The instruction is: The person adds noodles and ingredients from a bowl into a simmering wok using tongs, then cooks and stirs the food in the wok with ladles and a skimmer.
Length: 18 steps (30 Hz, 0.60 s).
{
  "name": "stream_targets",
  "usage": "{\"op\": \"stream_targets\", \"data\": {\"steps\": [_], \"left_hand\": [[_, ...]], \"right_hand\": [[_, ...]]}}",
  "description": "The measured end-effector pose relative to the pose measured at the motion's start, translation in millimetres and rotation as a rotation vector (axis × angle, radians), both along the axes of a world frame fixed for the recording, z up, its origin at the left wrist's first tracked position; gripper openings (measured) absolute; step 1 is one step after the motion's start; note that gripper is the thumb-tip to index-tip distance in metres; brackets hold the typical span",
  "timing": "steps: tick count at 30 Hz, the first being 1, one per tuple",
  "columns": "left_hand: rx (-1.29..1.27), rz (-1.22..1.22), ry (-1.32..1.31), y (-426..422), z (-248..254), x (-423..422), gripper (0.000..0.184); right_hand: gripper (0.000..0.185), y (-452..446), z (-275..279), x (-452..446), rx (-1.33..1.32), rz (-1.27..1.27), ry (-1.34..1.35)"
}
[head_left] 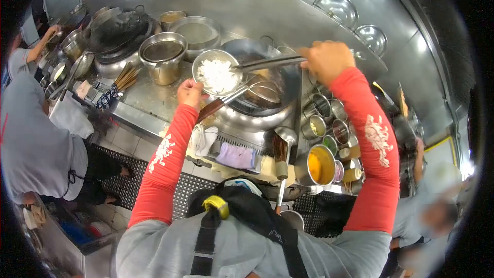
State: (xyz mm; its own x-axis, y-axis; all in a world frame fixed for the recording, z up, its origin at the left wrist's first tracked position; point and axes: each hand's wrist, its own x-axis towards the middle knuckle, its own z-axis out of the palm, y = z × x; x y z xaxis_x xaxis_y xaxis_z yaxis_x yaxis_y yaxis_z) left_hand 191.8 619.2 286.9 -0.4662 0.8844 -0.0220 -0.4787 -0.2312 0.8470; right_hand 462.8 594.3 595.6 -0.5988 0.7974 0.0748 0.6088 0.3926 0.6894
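My left hand [190, 94] grips the near-left rim of a metal bowl [195, 67] filled with white pieces of food [216, 76]; their kind I cannot make out. The bowl is tilted slightly, left of a large wok [291, 80] on the stove. Closed around the end of a long dark metal utensil that looks like tongs [270, 63] is my right hand [329, 62]. The utensil's far end reaches into the bowl's right side. Below it, a wire skimmer [265, 92] with a wooden handle [211, 110] lies across the wok's left edge.
Metal pots [163, 54] and another wok [121, 33] stand left. Several seasoning containers [321, 105] and a pot of orange liquid [320, 166] are at right. A brush [280, 152] and folded cloth [235, 155] lie in front. Co-workers [43, 134] stand at both sides.
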Motion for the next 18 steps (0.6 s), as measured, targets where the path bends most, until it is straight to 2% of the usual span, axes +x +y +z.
{"op": "stream_targets", "data": {"steps": [2, 6, 9, 12, 15, 18], "left_hand": [[0.008, 0.015, 0.047, 0.6, -2.6, -0.1, 0.011], [0.051, 0.037, 0.145, 1.3, -1.2, 3.2, 0.014], [0.063, 0.086, 0.228, 2.9, 2.2, 7.2, 0.015], [-0.05, 0.102, 0.162, 2.6, -0.9, -0.9, 0.014], [-0.083, 0.128, 0.061, 10.6, -28.7, -16.3, 0.013], [-0.152, 0.148, -0.026, 7.5, -24.1, -17.1, 0.011]], "right_hand": [[0.034, -2.6, 17.7, 5.3, 0.015, 0.015, 0.044], [0.032, 1.7, 4.1, 2.4, 0.147, 0.147, 0.041], [0.032, 10.5, -2.1, -2.5, 0.052, 0.085, -0.073], [0.03, 8.2, 19.4, 6.0, 0.062, 0.001, 0.021], [0.029, 16.3, 34.1, 19.1, 0.092, 0.017, 0.124], [0.032, 55.3, 6.4, 27.6, 0.016, -0.117, 0.189]]}}
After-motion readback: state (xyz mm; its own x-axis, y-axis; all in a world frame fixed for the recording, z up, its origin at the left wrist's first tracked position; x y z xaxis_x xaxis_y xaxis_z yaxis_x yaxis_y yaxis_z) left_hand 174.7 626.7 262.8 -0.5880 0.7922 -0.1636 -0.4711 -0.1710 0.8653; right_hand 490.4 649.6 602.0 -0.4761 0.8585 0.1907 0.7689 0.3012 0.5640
